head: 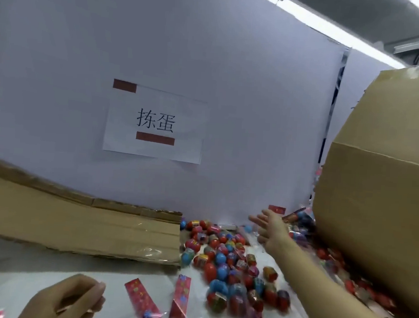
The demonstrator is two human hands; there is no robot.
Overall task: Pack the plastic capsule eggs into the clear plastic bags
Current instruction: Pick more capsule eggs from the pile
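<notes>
— Brown corrugated cardboard first: where do the two large pieces sit?

— Your tall brown cardboard box (381, 197) stands at the right against the white partition wall (234, 85); the flattened brown cardboard sheet (73, 223) lies at the left on the white table (32, 265).

— And the eggs and bags?

— A heap of red and blue plastic capsule eggs (232, 266) lies between them. Two clear plastic bags with red printed headers (157, 297) lie flat just beside it.

— Your hands?

— Your right hand (270, 230) reaches over the heap, fingers spread, holding nothing. Your left hand (67, 298) is loosely curled; I cannot tell whether it holds anything.
</notes>
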